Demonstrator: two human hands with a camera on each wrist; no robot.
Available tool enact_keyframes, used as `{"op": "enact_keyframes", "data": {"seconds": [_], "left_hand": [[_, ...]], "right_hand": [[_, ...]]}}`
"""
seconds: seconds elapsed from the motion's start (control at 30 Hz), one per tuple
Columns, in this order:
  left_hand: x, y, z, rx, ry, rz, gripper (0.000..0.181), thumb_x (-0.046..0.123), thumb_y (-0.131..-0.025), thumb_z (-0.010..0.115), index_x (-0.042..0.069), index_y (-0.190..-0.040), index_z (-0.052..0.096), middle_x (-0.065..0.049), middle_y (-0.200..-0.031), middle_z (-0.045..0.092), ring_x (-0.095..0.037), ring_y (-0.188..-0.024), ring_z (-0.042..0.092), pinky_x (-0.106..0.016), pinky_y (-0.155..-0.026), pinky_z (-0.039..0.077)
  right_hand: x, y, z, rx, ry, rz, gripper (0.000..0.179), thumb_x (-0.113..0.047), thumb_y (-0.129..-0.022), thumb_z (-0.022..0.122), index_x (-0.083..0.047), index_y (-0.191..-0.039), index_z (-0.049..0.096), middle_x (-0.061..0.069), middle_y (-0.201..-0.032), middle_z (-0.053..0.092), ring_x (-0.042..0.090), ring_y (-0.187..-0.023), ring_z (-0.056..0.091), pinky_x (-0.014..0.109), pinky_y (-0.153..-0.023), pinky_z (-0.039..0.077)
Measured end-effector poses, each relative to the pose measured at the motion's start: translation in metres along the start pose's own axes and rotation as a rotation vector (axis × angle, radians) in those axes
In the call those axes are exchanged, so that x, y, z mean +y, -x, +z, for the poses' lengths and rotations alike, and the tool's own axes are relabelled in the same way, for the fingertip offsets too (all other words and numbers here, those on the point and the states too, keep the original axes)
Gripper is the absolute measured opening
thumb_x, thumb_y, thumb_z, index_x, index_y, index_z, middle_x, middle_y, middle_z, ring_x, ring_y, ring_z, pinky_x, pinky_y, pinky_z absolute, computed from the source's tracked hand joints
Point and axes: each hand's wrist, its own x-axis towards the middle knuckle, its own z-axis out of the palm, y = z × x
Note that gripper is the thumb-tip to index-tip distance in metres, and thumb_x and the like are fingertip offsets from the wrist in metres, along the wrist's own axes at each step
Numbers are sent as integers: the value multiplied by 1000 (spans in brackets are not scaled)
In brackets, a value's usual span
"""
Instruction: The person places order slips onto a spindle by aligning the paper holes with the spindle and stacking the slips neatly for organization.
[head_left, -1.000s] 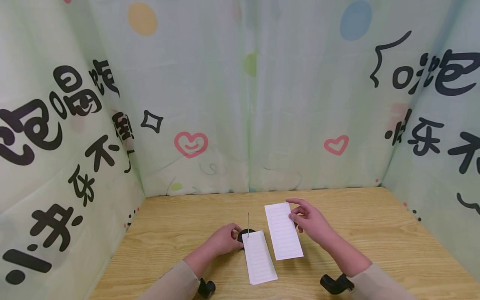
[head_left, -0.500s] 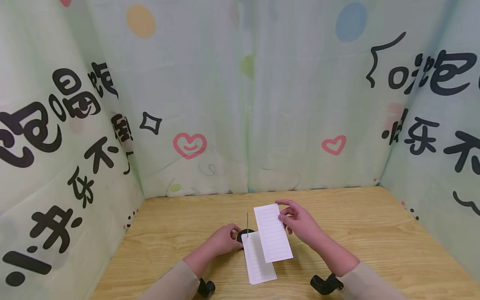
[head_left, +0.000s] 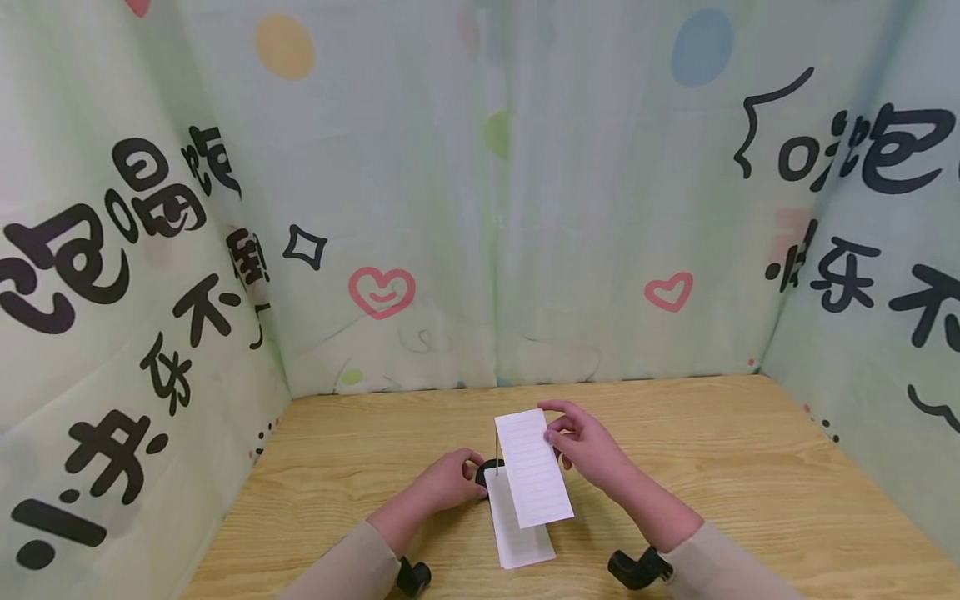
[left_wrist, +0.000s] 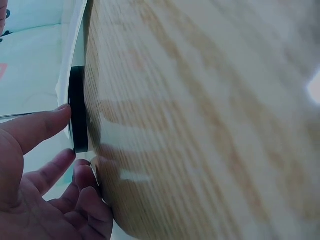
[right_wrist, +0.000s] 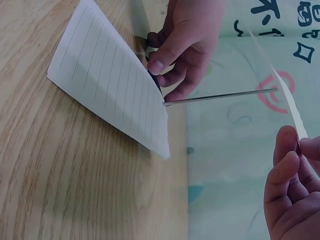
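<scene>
A bill spike stands upright on the table, its thin metal needle [right_wrist: 220,96] rising from a round black base [left_wrist: 78,110]. My left hand [head_left: 448,481] grips the edge of that base, thumb on top and fingertips at the side. Lined white slips [right_wrist: 107,82] lie over the base with the needle through their far end. My right hand [head_left: 588,442] pinches another lined paper slip [head_left: 534,471] by its right edge near the top. This slip hangs above the stack, and in the right wrist view the needle's tip meets its face.
The wooden table [head_left: 360,433] extends on both sides of the hands. Printed curtains [head_left: 585,208] with hearts and black lettering enclose it at the back, left and right. A black wrist mount [head_left: 639,568] sits at the right sleeve, another [head_left: 412,577] at the left.
My right hand has carried the paper slip leftward until it overlaps the stack and comes up to the needle. The left hand stays on the base.
</scene>
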Motion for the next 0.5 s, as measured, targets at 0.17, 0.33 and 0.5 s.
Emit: {"op": "enact_keyframes", "data": {"seconds": [0.17,0.33,0.5], "left_hand": [[-3,0,0,13,31,-10,37,25,-89,74,9,-119,61,-5,-94,55,-23,-84,52,-41,-75,44],[-6,1,-1,45,99,-6,31,28,-94,68,8,-118,61,-5,-96,59,-21,-80,55,-40,-72,48],[-3,3,-6,62,236,-13,28,32,-100,59,11,-118,62,-6,-93,59,-22,-73,57,-33,-62,47]], "right_hand": [[0,-1,3,-2,3,1,44,-4,-98,59,-7,-141,48,10,-96,61,22,-69,55,30,-54,44],[-2,-4,4,0,1,13,43,-3,-98,59,-8,-140,50,12,-96,61,22,-69,56,29,-55,44],[-4,-5,6,3,7,21,43,-3,-98,59,-8,-140,50,12,-96,62,22,-69,57,29,-55,45]]}}
